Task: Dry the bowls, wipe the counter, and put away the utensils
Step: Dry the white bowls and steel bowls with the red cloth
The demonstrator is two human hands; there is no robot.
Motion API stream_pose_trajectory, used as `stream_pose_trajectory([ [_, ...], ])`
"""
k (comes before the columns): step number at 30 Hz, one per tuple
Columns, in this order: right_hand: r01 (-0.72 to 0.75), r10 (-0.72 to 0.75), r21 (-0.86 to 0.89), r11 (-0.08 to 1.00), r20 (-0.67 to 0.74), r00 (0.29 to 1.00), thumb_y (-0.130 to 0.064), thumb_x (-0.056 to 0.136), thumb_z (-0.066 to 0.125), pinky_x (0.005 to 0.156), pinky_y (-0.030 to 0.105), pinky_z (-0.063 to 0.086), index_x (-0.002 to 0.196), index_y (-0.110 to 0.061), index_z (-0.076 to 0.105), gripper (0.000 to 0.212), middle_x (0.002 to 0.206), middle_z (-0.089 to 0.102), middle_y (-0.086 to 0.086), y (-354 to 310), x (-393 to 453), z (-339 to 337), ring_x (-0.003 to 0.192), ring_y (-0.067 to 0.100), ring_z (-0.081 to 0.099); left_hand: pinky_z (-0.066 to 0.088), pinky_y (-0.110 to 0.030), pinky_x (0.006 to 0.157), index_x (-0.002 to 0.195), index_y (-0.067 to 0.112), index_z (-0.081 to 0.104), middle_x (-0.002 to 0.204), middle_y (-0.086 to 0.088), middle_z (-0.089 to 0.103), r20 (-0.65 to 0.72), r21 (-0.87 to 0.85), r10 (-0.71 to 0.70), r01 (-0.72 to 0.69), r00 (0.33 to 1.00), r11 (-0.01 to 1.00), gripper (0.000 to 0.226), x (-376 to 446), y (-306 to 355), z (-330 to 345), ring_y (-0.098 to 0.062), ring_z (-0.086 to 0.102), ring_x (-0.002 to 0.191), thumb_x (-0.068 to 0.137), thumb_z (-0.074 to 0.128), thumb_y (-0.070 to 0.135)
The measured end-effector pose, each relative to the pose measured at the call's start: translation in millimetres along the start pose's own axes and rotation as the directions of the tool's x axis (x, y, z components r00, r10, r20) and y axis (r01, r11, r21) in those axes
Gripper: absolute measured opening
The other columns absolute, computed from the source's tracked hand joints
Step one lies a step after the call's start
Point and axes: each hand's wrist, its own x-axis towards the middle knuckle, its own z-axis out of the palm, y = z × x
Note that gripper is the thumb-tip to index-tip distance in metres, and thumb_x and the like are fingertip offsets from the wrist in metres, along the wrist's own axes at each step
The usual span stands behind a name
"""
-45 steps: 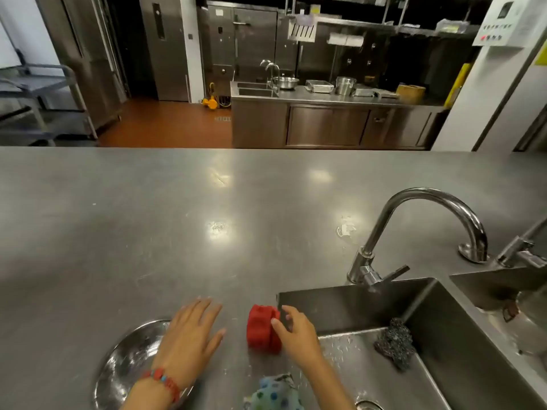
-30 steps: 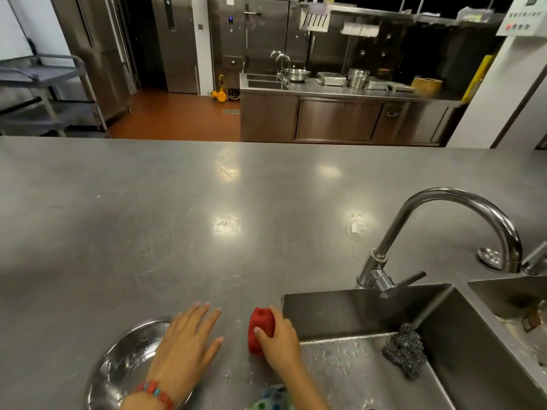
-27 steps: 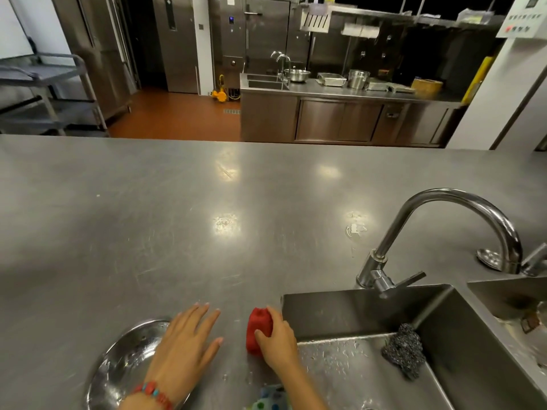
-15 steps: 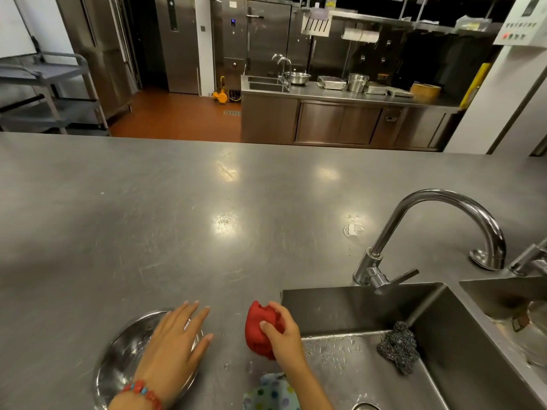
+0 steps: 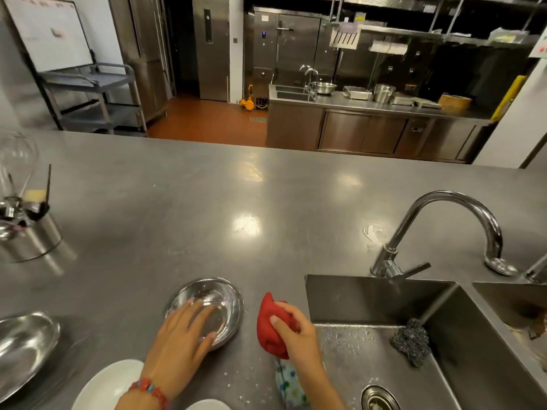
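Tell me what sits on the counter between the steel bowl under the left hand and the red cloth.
Nothing but bare wet counter, per the head view: the steel bowl and the red cloth in the right hand are separated by a narrow gap.

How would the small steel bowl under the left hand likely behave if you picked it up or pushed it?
The bowl looks thin and shiny, so it is probably light and stiff. Water drops inside suggest it may be slippery. On the smooth steel counter it would likely slide, not tip.
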Motion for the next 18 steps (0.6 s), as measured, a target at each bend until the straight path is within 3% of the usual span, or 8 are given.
stream_pose_trajectory([
  [2,0.008,-0.008,-0.003,1.0,0.022,1.0,-0.002,0.08,0.068,0.08,0.035,0.057,0.098,-0.017,0.065,0.025,0.111,0.063,0.011,1.4,-15.0,8.7,0.097,0.026,0.061,0.054,-0.036,0.079,0.101,0.012,0.07,0.102,-0.008,0.071,0.004,-0.008,-0.028,0.028,1.0,1.0,0.079,-16.4,-7.9,-7.3,-0.027,0.069,0.093,0.093,0.004,0.053],
  [5,0.039,-0.038,-0.032,0.999,0.02,0.999,0.0,0.077,0.069,0.068,0.02,0.056,0.097,-0.017,0.065,0.026,0.108,0.064,0.013,2.7,-38.1,23.4,0.09,0.02,0.062,0.055,-0.045,0.075,0.102,0.01,0.07,0.101,-0.011,0.071,0.02,0.003,-0.035,0.035,0.999,0.999,0.08,-39.7,-24.8,-13.9,-0.03,0.069,0.093,0.092,0.005,0.055],
  [9,0.062,-0.062,-0.04,0.997,-0.001,0.998,0.004,0.075,0.07,0.065,0.016,0.055,0.094,-0.013,0.066,0.026,0.101,0.065,0.008,5.9,-67.9,51.3,0.084,0.013,0.061,0.041,-0.047,0.098,0.118,0.01,0.061,0.122,-0.015,0.062,0.006,-0.094,-0.057,0.058,0.998,0.994,0.097,-67.5,-58.6,-18.8,-0.035,0.054,0.118,0.081,-0.005,0.07],
  [12,0.09,-0.091,-0.044,0.995,-0.014,0.996,0.007,0.075,0.069,0.064,0.016,0.055,0.09,-0.016,0.065,0.027,0.093,0.065,0.0,9.4,-92.2,80.3,0.08,0.009,0.061,0.024,-0.04,0.111,0.133,0.016,0.046,0.141,-0.009,0.044,-0.019,-0.122,-0.052,0.049,0.998,0.991,0.116,-87.6,-94.5,-17.0,-0.028,0.033,0.136,0.062,-0.02,0.08],
  [14,0.082,-0.084,-0.04,0.996,-0.028,0.996,0.005,0.076,0.068,0.063,0.017,0.054,0.093,-0.016,0.066,0.027,0.094,0.066,0.001,16.3,-109.3,102.7,0.081,0.013,0.062,0.018,-0.036,0.114,0.136,0.018,0.041,0.146,-0.006,0.037,0.013,-0.149,-0.049,0.05,0.999,0.988,0.121,-103.9,-120.7,-18.9,-0.023,0.025,0.139,0.056,-0.024,0.082],
  [18,0.057,-0.058,-0.022,0.998,-0.09,0.994,-0.001,0.078,0.068,0.066,0.025,0.055,0.101,-0.019,0.067,0.03,0.096,0.069,0.003,32.2,-140.5,147.4,0.083,0.016,0.065,0.02,-0.036,0.113,0.133,0.016,0.045,0.143,-0.008,0.041,0.05,-0.185,-0.026,0.034,0.998,0.982,0.116,-130.0,-170.0,-26.6,-0.025,0.028,0.138,0.061,-0.019,0.081],
])
